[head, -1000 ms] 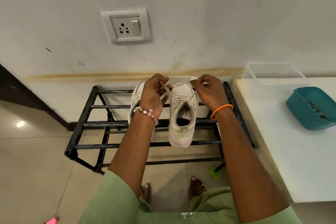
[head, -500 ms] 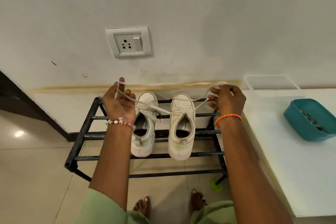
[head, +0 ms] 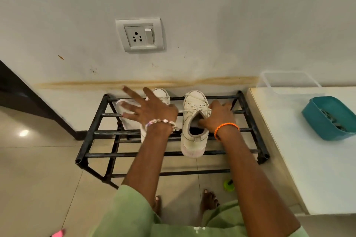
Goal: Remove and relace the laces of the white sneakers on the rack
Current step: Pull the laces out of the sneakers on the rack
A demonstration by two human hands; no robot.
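Two white sneakers stand side by side on the top bars of the black rack, toes toward the wall. The right sneaker is in plain sight; a lace still crosses its eyelets near the tongue, with a strand running off its left side toward the other shoe. The left sneaker is mostly hidden behind the left hand, so how much of its lacing remains cannot be told.

The left hand hovers above the rack with fingers spread wide and straight; a loop of white lace lies around or under those fingers over the rack's left part, and whether it is hooked on them or merely lying there is unclear. The right hand rests on the right sneaker's outer side, its thumb tucked into the shoe's opening and its fingers curled round the collar, steadying it.

Judging from this, the task looks to be in its early removal stage: some lace has been pulled loose, yet the right sneaker is not fully unlaced. Finishing the removal on both shoes and all of the relacing seem still to come.
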